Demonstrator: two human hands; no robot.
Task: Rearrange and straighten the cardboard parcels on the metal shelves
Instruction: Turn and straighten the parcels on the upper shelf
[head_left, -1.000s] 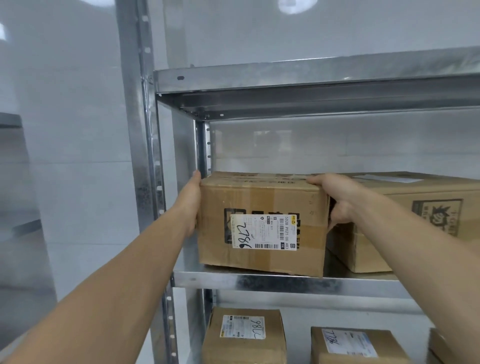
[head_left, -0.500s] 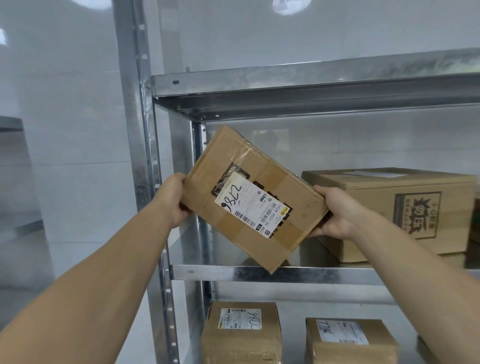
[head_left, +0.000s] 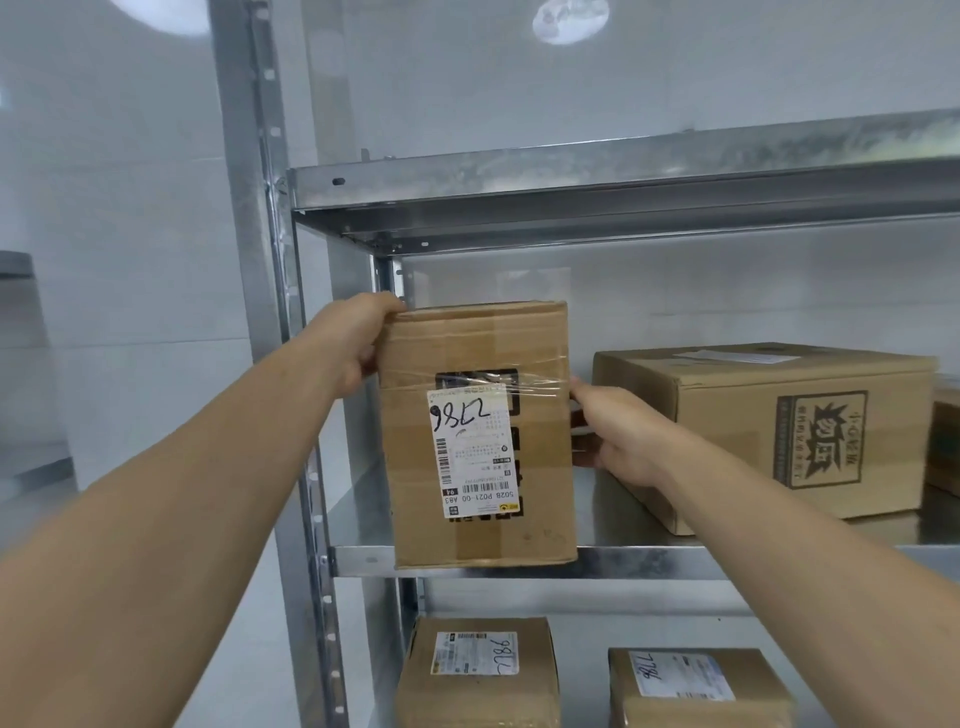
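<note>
parcel (head_left: 480, 343) upright; was tilted | left hand (head_left: 356, 338), right hand (head_left: 621, 436): grip curled round sides

white tiled wall (head_left: 130, 312), round glare (head_left: 570, 21)

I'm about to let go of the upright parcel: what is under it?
Only the shelf: the parcel has its bottom edge over the front lip, bare metal showing to the right. The parcel hides the spot beneath, so contact can't be confirmed.
</note>
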